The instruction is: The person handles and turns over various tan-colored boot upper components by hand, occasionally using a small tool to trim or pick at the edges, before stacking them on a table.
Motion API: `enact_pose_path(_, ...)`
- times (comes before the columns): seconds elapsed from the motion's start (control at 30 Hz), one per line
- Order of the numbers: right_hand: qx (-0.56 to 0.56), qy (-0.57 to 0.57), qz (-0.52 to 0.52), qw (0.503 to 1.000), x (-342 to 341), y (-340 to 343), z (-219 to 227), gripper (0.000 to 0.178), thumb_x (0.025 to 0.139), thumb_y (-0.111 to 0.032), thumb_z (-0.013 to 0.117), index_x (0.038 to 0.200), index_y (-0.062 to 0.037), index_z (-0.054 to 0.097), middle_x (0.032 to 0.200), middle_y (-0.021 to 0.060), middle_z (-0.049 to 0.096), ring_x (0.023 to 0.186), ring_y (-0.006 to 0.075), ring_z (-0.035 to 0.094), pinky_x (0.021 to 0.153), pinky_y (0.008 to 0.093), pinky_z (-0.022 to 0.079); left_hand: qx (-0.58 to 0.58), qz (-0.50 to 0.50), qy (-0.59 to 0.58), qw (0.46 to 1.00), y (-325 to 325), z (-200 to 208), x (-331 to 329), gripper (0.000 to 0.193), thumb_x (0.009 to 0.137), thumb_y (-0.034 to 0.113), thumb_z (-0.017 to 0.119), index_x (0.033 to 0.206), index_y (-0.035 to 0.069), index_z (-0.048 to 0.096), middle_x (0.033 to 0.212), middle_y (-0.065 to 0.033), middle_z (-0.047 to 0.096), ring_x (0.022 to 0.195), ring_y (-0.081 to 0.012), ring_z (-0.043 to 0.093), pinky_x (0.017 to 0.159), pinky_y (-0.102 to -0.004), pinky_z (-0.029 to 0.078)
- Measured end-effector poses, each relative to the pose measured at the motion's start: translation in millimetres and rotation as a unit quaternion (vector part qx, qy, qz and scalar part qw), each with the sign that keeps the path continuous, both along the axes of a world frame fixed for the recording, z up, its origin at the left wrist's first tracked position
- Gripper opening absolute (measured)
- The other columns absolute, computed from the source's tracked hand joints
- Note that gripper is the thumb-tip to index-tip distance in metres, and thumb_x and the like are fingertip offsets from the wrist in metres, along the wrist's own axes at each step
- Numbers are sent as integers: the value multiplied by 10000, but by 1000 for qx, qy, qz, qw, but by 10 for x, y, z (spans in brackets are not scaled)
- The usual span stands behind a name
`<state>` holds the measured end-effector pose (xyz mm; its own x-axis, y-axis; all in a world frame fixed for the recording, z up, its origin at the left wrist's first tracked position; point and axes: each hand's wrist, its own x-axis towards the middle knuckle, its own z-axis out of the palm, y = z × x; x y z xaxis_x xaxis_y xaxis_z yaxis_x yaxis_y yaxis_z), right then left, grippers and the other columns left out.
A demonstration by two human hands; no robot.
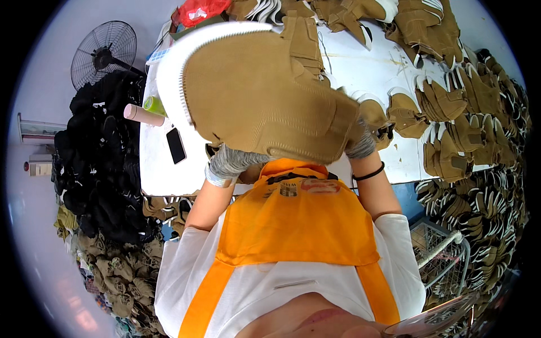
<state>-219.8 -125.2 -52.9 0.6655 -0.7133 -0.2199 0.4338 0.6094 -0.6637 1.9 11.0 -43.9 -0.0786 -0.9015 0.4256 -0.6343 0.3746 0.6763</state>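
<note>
A large tan boot upper (242, 96) with a white edge stitched round its toe end fills the upper middle, raised close in front of me over the table. At its lower left, my left hand (239, 159) in a grey knitted glove grips it, the fingers mostly behind the material. My right hand (361, 144), gloved likewise, closes on the right end of the upper, its fingers mostly hidden and a little blurred. More tan uppers (407, 119) lie in a row just right of that hand.
The white table (169, 179) carries a phone (176, 146), a pink bottle (143, 115), a green roll (153, 105) and a red plastic bag (203, 10). Stacked uppers (445, 152) line its right side. Left are a black pile (104, 163) and a fan (103, 55); a wire cart (442, 253) stands lower right.
</note>
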Motion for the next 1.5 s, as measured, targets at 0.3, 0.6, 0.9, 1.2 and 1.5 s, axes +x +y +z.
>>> enact_pose_path(0.3, -95, -11, 49, 994, 95, -39, 117, 623, 848, -461, 606, 1271, -21, 482, 1190, 83, 555, 1089, 167, 538, 944, 295, 448, 99, -21, 201, 974, 34, -339, 187, 620, 870, 417, 595, 1383, 138, 387, 1404, -69, 411, 1279, -269, 400, 1072, -395, 305)
enact_pose_path(0.6, -172, 13, -30, 985, 121, 20, 646, 465, 810, -316, 661, 1168, -34, 571, 1075, 55, 612, 986, 146, 573, 880, 280, 466, 58, -247, 634, 731, 32, -18, 130, 625, 862, 381, 609, 1367, 85, 388, 1352, -130, 455, 1243, -279, 440, 1022, -437, 368)
enact_pose_path(0.9, -323, 167, -96, 927, 194, 230, 684, 300, 829, -280, 684, 1014, -45, 663, 924, 4, 639, 851, 93, 550, 805, 246, 454, 119, -91, 780, 607, 78, 144, 94, 607, 891, 379, 569, 1380, 90, 353, 1355, -144, 448, 1211, -304, 474, 995, -452, 424)
enact_pose_path(1.2, -313, 199, -45, 928, 183, 294, 776, 344, 812, -244, 713, 1086, -47, 648, 972, 22, 655, 918, 110, 576, 833, 253, 464, 144, -67, 817, 554, 154, 202, 75, 618, 912, 408, 524, 1395, 80, 320, 1380, -175, 408, 1248, -315, 433, 1014, -475, 400)
enact_pose_path(1.5, -604, 149, 22, 782, 672, 31, 424, 442, 880, -320, 613, 1162, 13, 543, 1086, 122, 615, 891, 202, 628, 843, 309, 532, 30, 240, -150, 959, 281, 130, 517, 414, 919, 212, 526, 1284, 43, 428, 1255, -132, 527, 1155, -242, 520, 990, -396, 420)
